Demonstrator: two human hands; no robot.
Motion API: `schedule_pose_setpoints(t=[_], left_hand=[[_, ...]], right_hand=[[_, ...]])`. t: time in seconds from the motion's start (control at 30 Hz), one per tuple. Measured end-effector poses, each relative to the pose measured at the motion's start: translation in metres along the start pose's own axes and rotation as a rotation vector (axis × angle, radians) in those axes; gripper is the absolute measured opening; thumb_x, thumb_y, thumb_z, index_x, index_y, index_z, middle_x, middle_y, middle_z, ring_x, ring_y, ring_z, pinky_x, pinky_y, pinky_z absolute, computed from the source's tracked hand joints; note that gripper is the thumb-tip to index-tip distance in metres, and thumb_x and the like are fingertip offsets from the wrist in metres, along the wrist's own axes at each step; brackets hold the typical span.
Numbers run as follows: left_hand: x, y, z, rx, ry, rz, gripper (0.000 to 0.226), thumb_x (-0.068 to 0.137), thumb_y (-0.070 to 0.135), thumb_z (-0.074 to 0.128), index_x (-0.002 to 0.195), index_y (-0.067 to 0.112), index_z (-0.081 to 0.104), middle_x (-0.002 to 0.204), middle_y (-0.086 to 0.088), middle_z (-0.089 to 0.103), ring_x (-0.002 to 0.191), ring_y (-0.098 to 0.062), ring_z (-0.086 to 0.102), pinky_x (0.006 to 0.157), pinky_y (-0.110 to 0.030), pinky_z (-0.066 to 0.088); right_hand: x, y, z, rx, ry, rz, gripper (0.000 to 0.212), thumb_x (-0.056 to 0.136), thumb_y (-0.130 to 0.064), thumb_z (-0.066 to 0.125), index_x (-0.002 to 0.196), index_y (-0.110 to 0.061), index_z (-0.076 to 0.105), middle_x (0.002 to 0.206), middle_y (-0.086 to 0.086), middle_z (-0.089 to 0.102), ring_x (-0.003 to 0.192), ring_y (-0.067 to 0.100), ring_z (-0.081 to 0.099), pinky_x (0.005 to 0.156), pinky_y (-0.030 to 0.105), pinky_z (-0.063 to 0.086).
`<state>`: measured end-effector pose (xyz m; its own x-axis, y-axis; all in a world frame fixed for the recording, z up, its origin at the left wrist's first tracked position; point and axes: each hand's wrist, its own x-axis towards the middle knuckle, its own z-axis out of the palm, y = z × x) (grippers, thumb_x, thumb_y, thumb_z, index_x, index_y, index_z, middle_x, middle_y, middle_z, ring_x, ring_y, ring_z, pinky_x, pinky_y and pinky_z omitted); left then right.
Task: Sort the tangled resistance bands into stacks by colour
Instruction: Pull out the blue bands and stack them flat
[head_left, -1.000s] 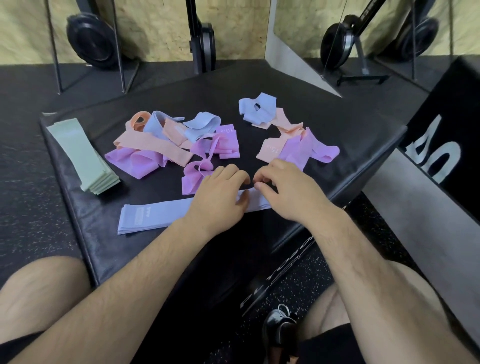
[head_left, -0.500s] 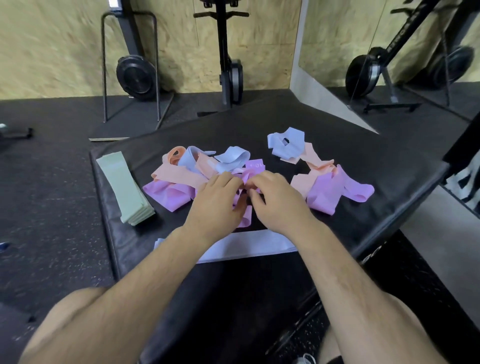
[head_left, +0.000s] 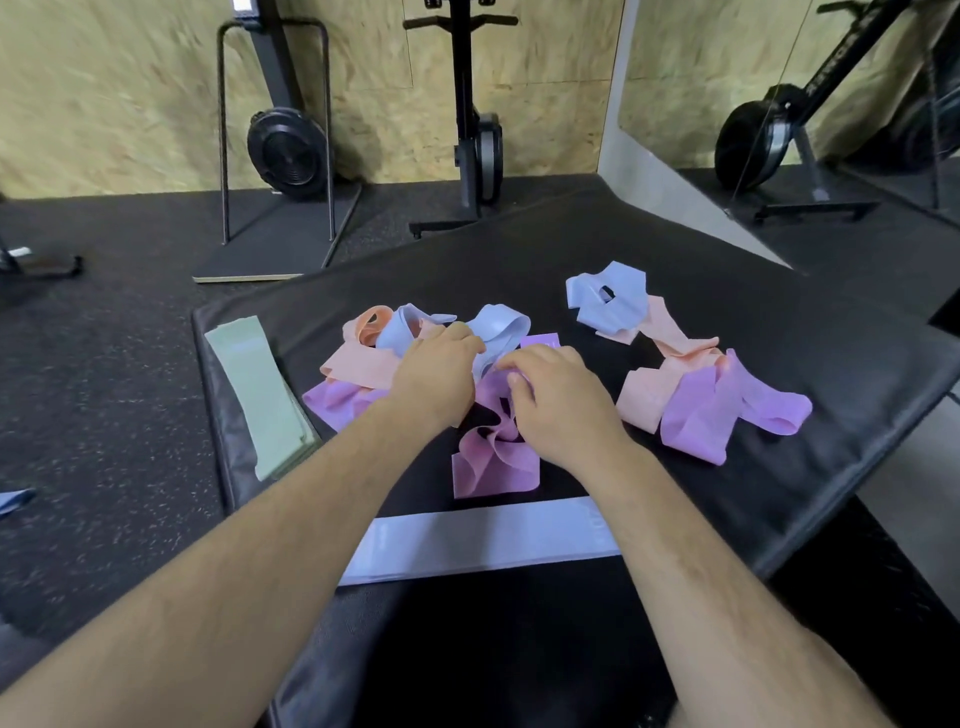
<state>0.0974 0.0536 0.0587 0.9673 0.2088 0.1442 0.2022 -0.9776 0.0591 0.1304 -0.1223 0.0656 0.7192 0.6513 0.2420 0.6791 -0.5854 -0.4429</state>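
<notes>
On a black padded box (head_left: 649, 249) lies a tangle of peach, purple, pink and light blue bands. My left hand (head_left: 434, 376) has its fingers curled into the left tangle, at a light blue band (head_left: 501, 327). My right hand (head_left: 558, 402) pinches a twisted pink band (head_left: 493, 462) near its top. A flat light blue band (head_left: 483, 540) lies near the front edge, partly under my forearms. A neat stack of green bands (head_left: 262, 395) sits at the left edge. A second tangle lies to the right, with a light blue band (head_left: 608, 296), peach bands (head_left: 644, 397) and a purple band (head_left: 727, 410).
The box's right edge drops to a grey floor. Gym machines (head_left: 291, 145) stand on the dark rubber floor (head_left: 104, 364) behind, against a wooden wall. A mirror (head_left: 805, 78) is at the right. A blue item (head_left: 13, 501) lies on the floor at far left.
Both hands left the flat light blue band near the front edge and moved forward into the left tangle, where they now take hold of bands. The camera tilted up.
</notes>
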Motion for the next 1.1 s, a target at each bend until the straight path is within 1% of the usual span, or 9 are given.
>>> schedule_pose_setpoints(t=[0.07, 0.2, 0.3, 0.4, 0.6, 0.7, 0.83, 0.97, 1.1], left_hand=[[0.012, 0.000, 0.001, 0.150, -0.094, 0.049, 0.027, 0.078, 0.019, 0.067, 0.103, 0.021, 0.060, 0.121, 0.001, 0.057, 0.118, -0.023, 0.051, 0.101, -0.037, 0.039], [0.018, 0.004, 0.001, 0.233, -0.110, 0.072, 0.011, 0.074, 0.017, 0.065, 0.081, 0.023, 0.059, 0.094, 0.004, 0.057, 0.093, -0.023, 0.055, 0.074, -0.033, 0.030], [0.020, -0.003, 0.006, 0.056, 0.012, 0.060, 0.008, 0.086, 0.016, 0.058, 0.084, 0.022, 0.063, 0.087, 0.005, 0.056, 0.094, -0.025, 0.056, 0.075, -0.032, 0.025], [0.018, -0.009, 0.001, -0.104, 0.070, 0.041, 0.016, 0.093, 0.008, 0.054, 0.099, 0.018, 0.065, 0.101, 0.001, 0.059, 0.098, -0.024, 0.054, 0.079, -0.034, 0.036], [0.002, -0.002, -0.048, -0.158, 0.253, 0.013, 0.023, 0.095, 0.004, 0.048, 0.106, 0.018, 0.062, 0.110, 0.005, 0.055, 0.098, -0.019, 0.052, 0.071, -0.034, 0.038], [-0.004, 0.002, -0.075, -0.193, 0.298, 0.015, 0.020, 0.099, 0.008, 0.046, 0.108, 0.015, 0.063, 0.112, 0.001, 0.057, 0.095, -0.022, 0.056, 0.076, -0.039, 0.046], [-0.010, 0.007, -0.103, -0.220, 0.318, -0.010, 0.022, 0.101, 0.012, 0.044, 0.110, 0.012, 0.064, 0.112, -0.003, 0.058, 0.096, -0.024, 0.058, 0.082, -0.041, 0.047], [-0.015, 0.011, -0.123, -0.213, 0.330, -0.032, 0.026, 0.103, 0.014, 0.044, 0.116, 0.010, 0.066, 0.114, -0.006, 0.059, 0.098, -0.028, 0.059, 0.083, -0.038, 0.046], [-0.026, 0.020, -0.143, -0.273, 0.389, -0.006, 0.024, 0.101, 0.013, 0.048, 0.114, 0.010, 0.068, 0.111, -0.005, 0.061, 0.098, -0.024, 0.059, 0.081, -0.031, 0.044]], right_hand=[[0.003, 0.003, 0.002, -0.008, -0.001, 0.009, 0.031, 0.104, -0.022, 0.038, 0.123, -0.025, 0.062, 0.125, -0.009, 0.061, 0.113, 0.020, 0.047, 0.094, 0.041, 0.046], [0.006, 0.005, 0.004, -0.014, -0.006, 0.023, 0.029, 0.105, -0.023, 0.038, 0.122, -0.024, 0.062, 0.123, -0.008, 0.062, 0.113, 0.022, 0.046, 0.093, 0.041, 0.045], [0.006, 0.007, 0.004, -0.013, 0.001, 0.024, 0.030, 0.105, -0.022, 0.039, 0.122, -0.023, 0.063, 0.123, -0.008, 0.062, 0.114, 0.023, 0.047, 0.094, 0.042, 0.045], [0.004, 0.007, 0.001, 0.016, 0.036, 0.030, 0.031, 0.105, -0.021, 0.040, 0.125, -0.024, 0.063, 0.125, -0.009, 0.063, 0.114, 0.023, 0.048, 0.094, 0.041, 0.045], [-0.001, -0.008, -0.015, 0.195, 0.154, -0.025, 0.032, 0.105, -0.019, 0.042, 0.131, -0.020, 0.061, 0.117, -0.007, 0.065, 0.109, 0.022, 0.052, 0.087, 0.039, 0.048], [-0.007, -0.017, -0.024, 0.192, 0.168, -0.013, 0.024, 0.103, -0.033, 0.047, 0.119, -0.024, 0.063, 0.111, -0.010, 0.064, 0.103, 0.021, 0.053, 0.084, 0.043, 0.051], [-0.012, -0.031, -0.035, 0.185, 0.110, 0.148, 0.046, 0.099, -0.058, 0.046, 0.130, -0.026, 0.055, 0.127, -0.007, 0.061, 0.115, 0.021, 0.056, 0.089, 0.042, 0.052], [-0.012, -0.037, -0.053, 0.032, 0.068, 0.348, 0.052, 0.100, -0.050, 0.049, 0.138, -0.014, 0.049, 0.138, 0.010, 0.052, 0.126, 0.030, 0.047, 0.086, 0.039, 0.044], [-0.003, -0.053, -0.083, 0.105, 0.203, 0.174, 0.057, 0.100, -0.040, 0.056, 0.152, -0.021, 0.041, 0.147, 0.007, 0.045, 0.133, 0.027, 0.043, 0.100, 0.042, 0.046]])
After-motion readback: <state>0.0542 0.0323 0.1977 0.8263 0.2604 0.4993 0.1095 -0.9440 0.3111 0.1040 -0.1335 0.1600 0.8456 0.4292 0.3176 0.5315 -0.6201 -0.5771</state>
